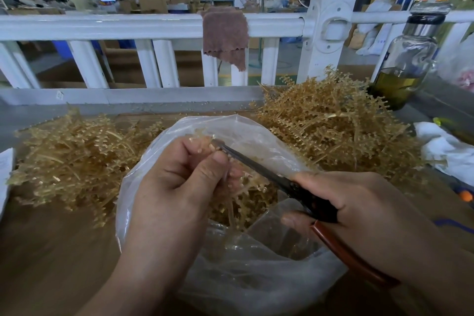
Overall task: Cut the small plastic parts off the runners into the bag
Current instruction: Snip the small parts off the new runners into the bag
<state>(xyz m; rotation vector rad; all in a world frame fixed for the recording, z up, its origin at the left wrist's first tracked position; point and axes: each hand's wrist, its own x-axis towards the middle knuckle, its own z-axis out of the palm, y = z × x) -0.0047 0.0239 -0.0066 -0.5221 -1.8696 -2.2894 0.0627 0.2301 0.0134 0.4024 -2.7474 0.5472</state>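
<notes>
The left hand (179,177) is held over the open mouth of a clear plastic bag (259,279) that sits at the near edge of the table (51,251), about midway along it. Its fingers and thumb are curled round an amber plastic runner (201,137), pinching it near the top. The runner's branches hang down below the hand into the bag.

The right hand (364,210) grips a pair of scissors (259,167), with the fingers wrapped round the dark and reddish-brown handles. The blades look almost closed. They point up and to the left across the bag's mouth, and the tip meets the runner right beside the left thumb.

Inside the bag, under both hands, lies an amber heap (259,202). I cannot tell whether it is loose cut parts or more runners.

A pile of runners (71,159) lies on the table's left side, touching the bag's left wall. A bigger pile (333,123) fills the far right part of the table, behind the bag's right rim.

A glass bottle (407,59) with a dark cap stands at the far right corner, with yellowish liquid in its bottom part. A white railing (102,25) runs along the far edge, and a brown cloth (225,33) is draped over it. Crumpled white material (448,154) lies at the right edge.
</notes>
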